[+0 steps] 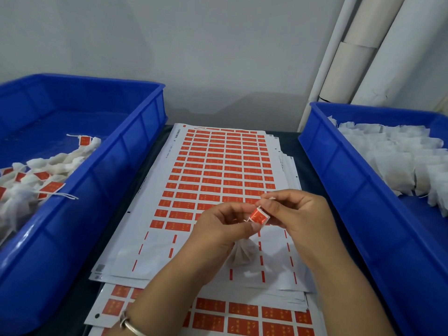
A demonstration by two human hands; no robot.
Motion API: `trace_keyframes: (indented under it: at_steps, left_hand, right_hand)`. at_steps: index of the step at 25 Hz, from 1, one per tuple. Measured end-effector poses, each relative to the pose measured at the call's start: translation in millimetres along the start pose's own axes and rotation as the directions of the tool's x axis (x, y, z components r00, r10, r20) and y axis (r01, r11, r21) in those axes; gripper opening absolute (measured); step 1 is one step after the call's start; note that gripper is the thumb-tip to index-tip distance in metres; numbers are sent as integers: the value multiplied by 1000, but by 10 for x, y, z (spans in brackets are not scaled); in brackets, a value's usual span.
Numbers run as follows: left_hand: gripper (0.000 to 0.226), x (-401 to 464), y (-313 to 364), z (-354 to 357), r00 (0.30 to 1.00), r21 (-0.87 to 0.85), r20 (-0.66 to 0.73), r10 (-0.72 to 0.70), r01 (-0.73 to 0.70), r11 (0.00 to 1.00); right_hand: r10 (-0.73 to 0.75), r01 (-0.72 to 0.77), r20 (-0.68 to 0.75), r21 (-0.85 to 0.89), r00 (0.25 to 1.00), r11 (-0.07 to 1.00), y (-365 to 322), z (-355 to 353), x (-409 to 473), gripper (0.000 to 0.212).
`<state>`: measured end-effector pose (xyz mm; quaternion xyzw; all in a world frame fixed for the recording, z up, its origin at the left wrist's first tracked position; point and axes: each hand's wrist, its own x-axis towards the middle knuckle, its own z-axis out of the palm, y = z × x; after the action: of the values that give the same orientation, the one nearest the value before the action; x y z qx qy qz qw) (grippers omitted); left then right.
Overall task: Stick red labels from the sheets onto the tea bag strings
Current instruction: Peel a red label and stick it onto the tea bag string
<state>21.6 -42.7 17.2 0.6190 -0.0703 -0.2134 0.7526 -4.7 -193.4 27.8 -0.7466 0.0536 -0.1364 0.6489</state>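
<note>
Your fingers (252, 226) on both hands are pinching a red label (259, 216) folded above a tea bag (243, 254) that is dangling over the label sheets (218, 170). Labelled bags are lying in the left bin (116, 154); many unlabelled ones are waiting in the right bin (339, 161).

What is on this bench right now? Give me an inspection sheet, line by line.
Surface: dark table, mostly covered.
Job's things: label sheets stacked centre; red label pinched by both hands; tea bag hanging below them; left bin holds labelled bags; right bin holds unlabelled bags.
Clutter: nothing seen.
Grippers: left hand and right hand both pinch the label.
Cables: nothing seen.
Surroundings: grey wall, white rolls leaning right.
</note>
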Motion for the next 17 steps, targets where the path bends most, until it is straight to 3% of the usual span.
trace_keyframes:
  at_steps: [5, 11, 17]
  left_hand:
    - [21, 8, -32, 9, 999, 27, -39, -18, 19, 999]
    - [18, 10, -16, 2, 993, 8, -110, -41, 42, 999]
    - [17, 9, -5, -53, 999, -39, -35, -29, 28, 999]
  right_hand:
    - [11, -12, 24, 30, 1000, 999, 6, 11, -3, 4]
    - [-19, 13, 164, 39, 986, 999, -22, 13, -16, 28]
    - [-4, 8, 83, -43, 997, 999, 10, 23, 10, 36]
